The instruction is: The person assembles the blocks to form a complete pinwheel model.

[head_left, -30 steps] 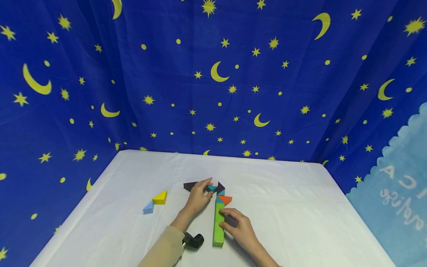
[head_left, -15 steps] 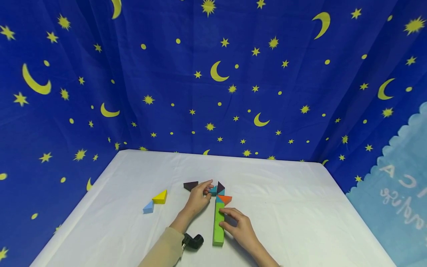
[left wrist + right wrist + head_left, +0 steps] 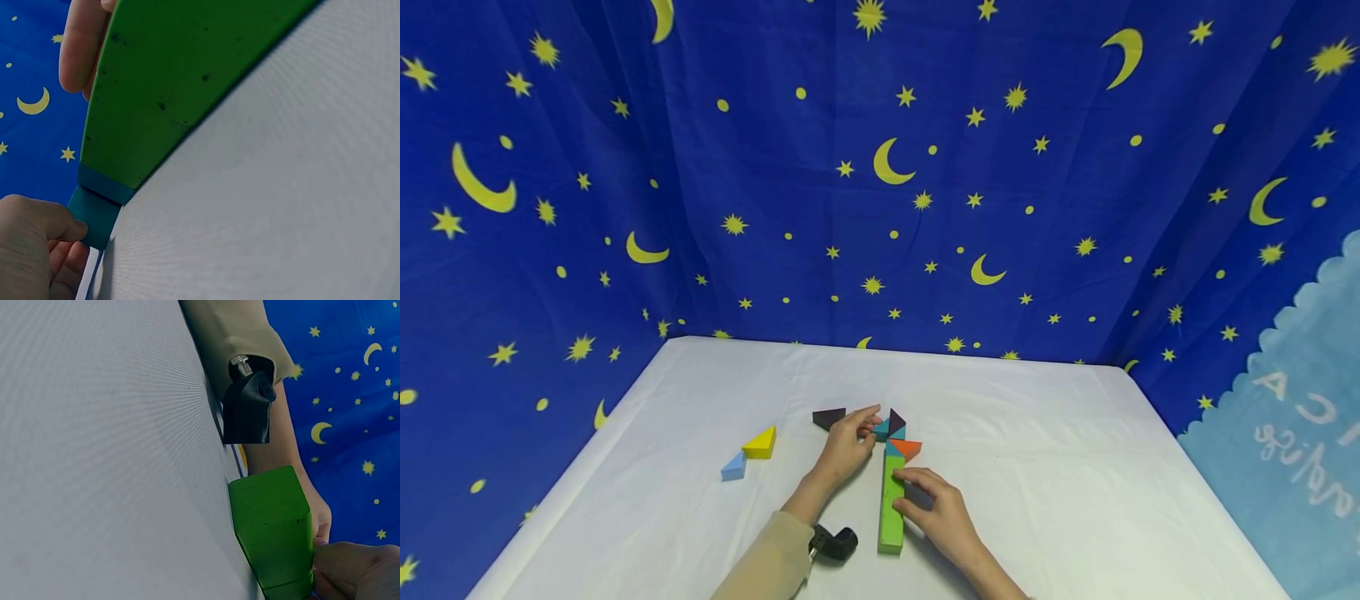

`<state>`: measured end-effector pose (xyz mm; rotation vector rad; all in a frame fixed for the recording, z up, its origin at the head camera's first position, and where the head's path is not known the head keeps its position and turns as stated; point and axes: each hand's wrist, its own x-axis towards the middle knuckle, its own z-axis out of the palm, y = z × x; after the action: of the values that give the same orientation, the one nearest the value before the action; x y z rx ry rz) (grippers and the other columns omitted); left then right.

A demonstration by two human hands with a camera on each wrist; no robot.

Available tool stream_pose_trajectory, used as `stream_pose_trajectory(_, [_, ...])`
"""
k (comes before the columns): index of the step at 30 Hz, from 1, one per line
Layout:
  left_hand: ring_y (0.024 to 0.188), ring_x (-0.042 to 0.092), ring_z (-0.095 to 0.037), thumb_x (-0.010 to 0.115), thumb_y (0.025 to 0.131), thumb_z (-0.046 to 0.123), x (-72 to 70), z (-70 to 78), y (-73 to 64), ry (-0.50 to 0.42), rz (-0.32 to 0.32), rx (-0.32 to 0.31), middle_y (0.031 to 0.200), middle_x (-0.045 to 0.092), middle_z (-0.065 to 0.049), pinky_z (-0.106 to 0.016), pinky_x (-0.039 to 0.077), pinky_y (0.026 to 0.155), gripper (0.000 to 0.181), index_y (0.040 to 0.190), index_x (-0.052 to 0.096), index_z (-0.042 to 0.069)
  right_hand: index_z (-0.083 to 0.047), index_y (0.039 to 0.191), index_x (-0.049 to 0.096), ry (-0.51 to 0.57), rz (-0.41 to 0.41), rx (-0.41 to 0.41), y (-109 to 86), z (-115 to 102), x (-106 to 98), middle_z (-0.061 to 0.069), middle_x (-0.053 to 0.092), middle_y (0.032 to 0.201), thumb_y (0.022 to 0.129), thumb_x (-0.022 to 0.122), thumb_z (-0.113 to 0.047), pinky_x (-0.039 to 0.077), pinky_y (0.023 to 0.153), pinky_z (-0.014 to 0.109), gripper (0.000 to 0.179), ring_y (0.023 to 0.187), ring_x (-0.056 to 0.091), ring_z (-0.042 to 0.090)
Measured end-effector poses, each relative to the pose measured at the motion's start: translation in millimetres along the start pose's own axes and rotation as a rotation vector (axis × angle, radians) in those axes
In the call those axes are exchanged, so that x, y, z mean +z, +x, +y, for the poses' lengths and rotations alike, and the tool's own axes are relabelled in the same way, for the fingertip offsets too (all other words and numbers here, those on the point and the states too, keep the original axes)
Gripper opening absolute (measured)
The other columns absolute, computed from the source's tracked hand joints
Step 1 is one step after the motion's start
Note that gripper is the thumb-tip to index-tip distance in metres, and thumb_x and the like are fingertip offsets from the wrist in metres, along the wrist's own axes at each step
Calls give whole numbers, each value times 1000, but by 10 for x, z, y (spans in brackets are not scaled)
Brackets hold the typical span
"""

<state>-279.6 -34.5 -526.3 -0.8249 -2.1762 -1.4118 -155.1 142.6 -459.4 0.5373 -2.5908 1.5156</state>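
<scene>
My left hand (image 3: 846, 446) pinches a small teal triangular block (image 3: 97, 215) between thumb and fingers. In the head view that block sits against a dark purple triangular block (image 3: 895, 422), partly hidden by the fingers. My right hand (image 3: 942, 512) touches the right side of a long green block (image 3: 891, 508) with thumb and fingertips. The right wrist view shows the green block's near end (image 3: 272, 506) and the thumb against its side. At the far end of the green block, an orange triangular block (image 3: 908, 450) adjoins a teal one (image 3: 893, 450).
A dark triangular block (image 3: 827, 418) lies just behind the left hand. Further left, a yellow triangular block (image 3: 762, 443) touches a light blue one (image 3: 733, 467). A black camera mount (image 3: 835, 543) sticks out from the left sleeve. The table cloth (image 3: 1037, 500) is white.
The left fingers have turned the teal triangular block and brought it against the dark purple one. The right hand and the green block have stayed in place.
</scene>
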Motion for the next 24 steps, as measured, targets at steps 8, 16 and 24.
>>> stream_pose_trajectory(8, [84, 64, -23, 63, 73, -14, 1, 17, 3, 7, -20, -90, 95, 66, -12, -28, 54, 73, 46, 118, 58, -10, 2, 115, 64, 2, 3, -11, 6, 28, 6, 12, 63, 115, 81, 72, -6, 46, 94, 40, 35, 108, 59, 30])
stream_pose_trajectory(16, [96, 62, -26, 64, 81, -8, -191, 112, 30, 30, 29, -122, 102, 67, -12, -36, 52, 84, 42, 122, 58, -5, 3, 115, 63, 8, -2, -16, -9, 20, 23, 13, 63, 115, 82, 72, -6, 46, 93, 41, 35, 108, 59, 31])
stream_pose_trajectory(24, [110, 56, -32, 69, 80, -3, -608, 44, 18, 142, 81, -188, 111, 65, -12, -46, 43, 96, 47, 126, 56, -3, -6, 115, 65, -10, 20, -34, 29, 323, 87, 3, 64, 115, 81, 74, -14, 47, 93, 36, 36, 108, 59, 24])
